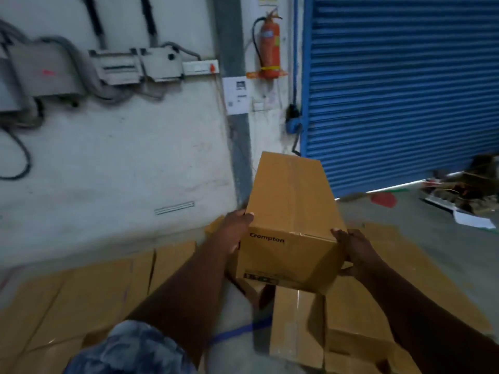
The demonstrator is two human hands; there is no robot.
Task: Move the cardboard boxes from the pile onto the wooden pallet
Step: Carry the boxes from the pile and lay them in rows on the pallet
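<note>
Bare forearms and hands; the left arm wears a short blue-and-white mottled sleeve (135,349).

I'm seeing both hands holding one long cardboard box (291,222) in the air at centre, "Crompton" printed on its near end. Left hand (237,230) is gripping its 9 o'clock side, right hand (356,252) its 3 o'clock corner. More boxes (297,319) are lying below at 6. Fire extinguisher (270,47) is hanging at 12, blue shutter (405,90) at 2.
</note>
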